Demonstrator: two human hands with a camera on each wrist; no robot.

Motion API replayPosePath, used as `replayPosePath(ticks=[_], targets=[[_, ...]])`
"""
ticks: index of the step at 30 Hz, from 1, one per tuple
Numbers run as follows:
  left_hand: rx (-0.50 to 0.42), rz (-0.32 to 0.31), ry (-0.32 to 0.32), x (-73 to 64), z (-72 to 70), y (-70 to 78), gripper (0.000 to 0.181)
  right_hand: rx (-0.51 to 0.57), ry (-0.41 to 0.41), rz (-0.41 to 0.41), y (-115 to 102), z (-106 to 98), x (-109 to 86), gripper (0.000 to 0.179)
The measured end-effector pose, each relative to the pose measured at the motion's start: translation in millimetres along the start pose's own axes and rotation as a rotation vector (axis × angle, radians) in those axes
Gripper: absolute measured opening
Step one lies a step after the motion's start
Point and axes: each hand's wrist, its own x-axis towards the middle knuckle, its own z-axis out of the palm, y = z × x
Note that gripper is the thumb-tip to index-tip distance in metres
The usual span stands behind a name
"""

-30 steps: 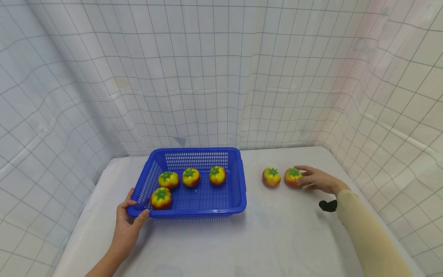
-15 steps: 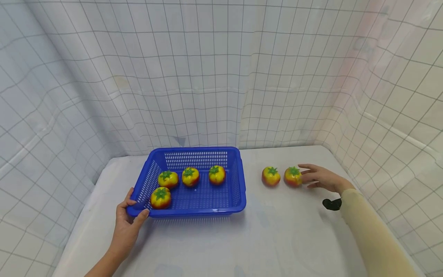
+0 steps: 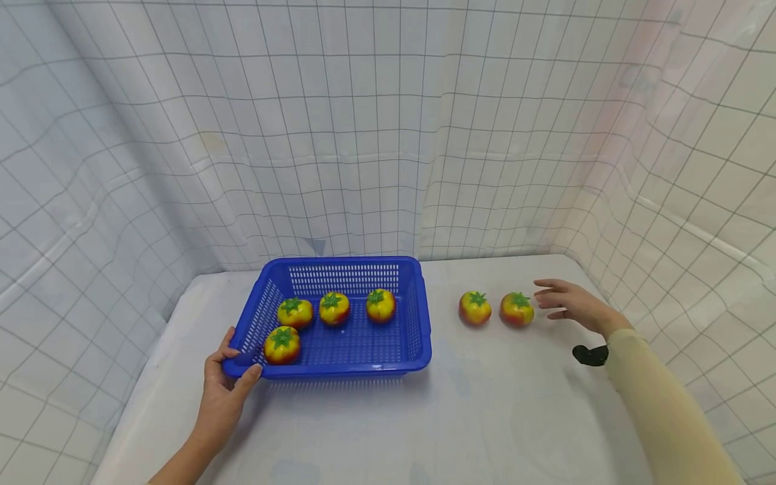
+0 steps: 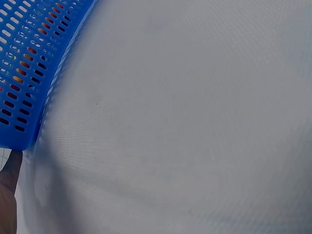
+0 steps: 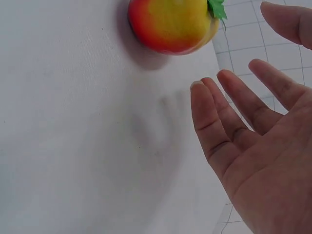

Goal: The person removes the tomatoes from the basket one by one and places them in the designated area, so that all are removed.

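Observation:
My left hand [image 3: 219, 404] grips the near left corner of a blue plastic basket [image 3: 345, 370], thumb over the rim and fingers along its left side. In the left wrist view, a fingertip touches the slotted basket wall [image 4: 36, 105]. Several red-and-yellow tomato-like fruits with green leafy tops sit in the basket, one of them at the near left [image 3: 282, 345]. Two more lie on the table, a left one [image 3: 475, 308] and a right one [image 3: 516, 310]. Just right of the latter, my right hand [image 3: 572, 305] hovers with spread fingers, holding nothing and apart from the fruit [image 5: 173, 24].
A white cloth covers the table [image 3: 485, 417]. Gridded white curtains [image 3: 364, 135] stand behind and on both sides. A small black object [image 3: 590, 355] shows beside the right sleeve [image 3: 661, 404].
My right hand has let go of the right-hand fruit and drawn back to the right. That fruit has shifted slightly rightward. My left hand and the basket stay practically in place.

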Motion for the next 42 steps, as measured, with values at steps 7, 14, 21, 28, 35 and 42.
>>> replayPosePath(ticks=[7,14,21,28,35,42], targets=[[-0.008,-0.001,0.004,0.1,0.4,-0.9,0.043,-0.050,0.075,-0.048,-10.3,3.2,1.4,0.067],[-0.010,-0.011,0.008,0.9,0.3,-1.0,0.043,-0.057,0.110,-0.091,-25.9,9.9,3.6,0.064],[-0.013,-0.014,0.012,0.8,0.6,0.3,0.043,-0.062,0.114,-0.132,-39.2,23.4,10.0,0.062],[-0.010,-0.020,0.013,1.3,0.7,-0.2,0.043,-0.072,0.097,-0.164,-55.8,41.7,13.1,0.061],[-0.012,-0.032,0.020,1.0,1.1,1.0,0.042,-0.040,0.045,-0.233,-74.2,63.2,18.3,0.058],[-0.005,-0.040,0.025,0.8,2.5,2.9,0.041,-0.078,0.020,-0.235,-93.6,85.9,23.0,0.057]])
